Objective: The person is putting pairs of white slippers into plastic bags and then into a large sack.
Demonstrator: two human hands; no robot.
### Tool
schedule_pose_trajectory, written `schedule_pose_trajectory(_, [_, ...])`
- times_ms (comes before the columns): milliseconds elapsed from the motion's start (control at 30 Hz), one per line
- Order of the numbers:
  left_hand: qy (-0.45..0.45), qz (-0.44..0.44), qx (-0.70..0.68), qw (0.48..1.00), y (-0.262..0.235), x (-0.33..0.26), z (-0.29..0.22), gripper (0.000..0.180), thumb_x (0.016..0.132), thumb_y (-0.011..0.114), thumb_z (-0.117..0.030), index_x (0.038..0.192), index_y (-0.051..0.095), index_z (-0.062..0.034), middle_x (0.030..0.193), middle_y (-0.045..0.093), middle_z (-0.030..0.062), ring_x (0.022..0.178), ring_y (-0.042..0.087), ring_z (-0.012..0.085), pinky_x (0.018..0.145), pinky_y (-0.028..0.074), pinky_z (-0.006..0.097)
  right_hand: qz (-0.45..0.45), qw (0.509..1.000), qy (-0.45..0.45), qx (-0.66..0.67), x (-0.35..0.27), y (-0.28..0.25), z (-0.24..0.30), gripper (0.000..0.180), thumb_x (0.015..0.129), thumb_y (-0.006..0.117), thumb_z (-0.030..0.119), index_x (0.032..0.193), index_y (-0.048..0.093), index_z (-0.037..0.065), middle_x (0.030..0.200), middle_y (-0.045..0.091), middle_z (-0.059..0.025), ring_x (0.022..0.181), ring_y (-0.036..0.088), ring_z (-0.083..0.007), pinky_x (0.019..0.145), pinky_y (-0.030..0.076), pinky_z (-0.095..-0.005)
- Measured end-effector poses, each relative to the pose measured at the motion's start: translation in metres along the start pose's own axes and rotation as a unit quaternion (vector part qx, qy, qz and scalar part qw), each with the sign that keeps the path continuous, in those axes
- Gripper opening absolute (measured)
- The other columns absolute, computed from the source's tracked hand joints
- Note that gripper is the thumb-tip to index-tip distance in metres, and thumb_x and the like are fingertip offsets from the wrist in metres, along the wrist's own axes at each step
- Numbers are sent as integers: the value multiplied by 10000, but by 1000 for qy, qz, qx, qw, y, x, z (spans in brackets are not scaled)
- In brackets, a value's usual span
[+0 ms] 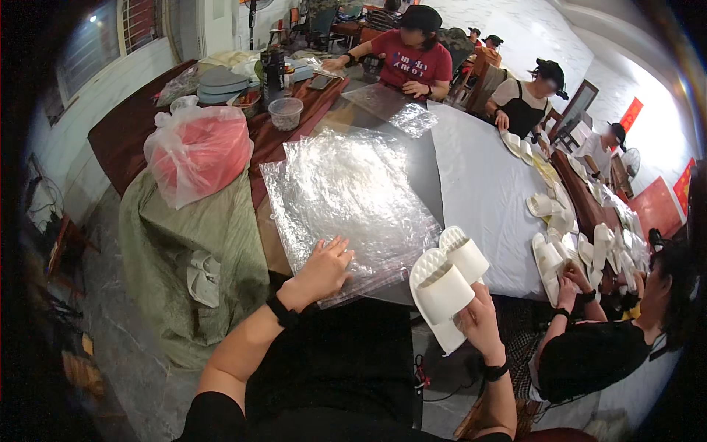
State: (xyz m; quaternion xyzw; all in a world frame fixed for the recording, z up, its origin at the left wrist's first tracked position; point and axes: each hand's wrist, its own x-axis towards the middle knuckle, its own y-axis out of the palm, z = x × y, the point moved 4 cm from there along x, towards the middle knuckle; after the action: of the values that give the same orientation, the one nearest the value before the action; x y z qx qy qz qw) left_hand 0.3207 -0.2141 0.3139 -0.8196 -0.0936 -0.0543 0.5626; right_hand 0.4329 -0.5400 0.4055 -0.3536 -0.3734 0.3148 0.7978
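Observation:
My right hand (480, 323) is closed on a pair of white slide slippers (444, 289), held over the table's near edge, one slipper partly behind the other. Their soles have a dimpled pattern and the straps are broad and plain. On the near edge of a stack of clear plastic bags (346, 199) rests my left hand (324, 271), fingers stretched out and nothing gripped. The bags are wrinkled and shiny, spread over the table in front of me.
A red bundle in a clear bag (199, 151) stands left, above a green woven sack (184, 272). Beyond are a plastic tub (286, 114) and a dark bottle (274, 74). More white slippers (549, 258) lie at right, where a person (596, 353) works; others sit farther along.

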Motion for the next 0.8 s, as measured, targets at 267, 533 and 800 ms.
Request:
schedule_pose_trajectory(267, [5, -172, -173, 970, -15, 1, 0, 221, 935, 688, -113, 1119, 714, 6, 1221, 699, 236, 1203, 648, 378, 1067, 447, 515, 61, 998, 3, 26, -8, 8, 14, 446, 765, 622, -63, 1202, 656, 25, 1191, 591, -136, 1133, 526, -366, 999, 389, -451])
schedule_pose_trajectory(533, [29, -276, -167, 946, -36, -5, -23, 187, 919, 675, -36, 1098, 731, -24, 1160, 742, 173, 1154, 685, 363, 1064, 437, 542, 143, 986, -79, 28, 1, 34, 41, 287, 773, 659, -43, 1051, 663, 30, 1214, 591, -122, 1131, 534, -342, 986, 376, -458])
schedule_pose_trajectory(800, [141, -270, -81, 949, -46, -22, -61, 262, 871, 660, 2, 1124, 714, -37, 1224, 730, 138, 1236, 657, 321, 1121, 390, 585, 104, 993, -62, -15, 33, 58, 46, 140, 839, 675, 1, 978, 670, 18, 1163, 602, -125, 1069, 542, -347, 939, 410, -447])
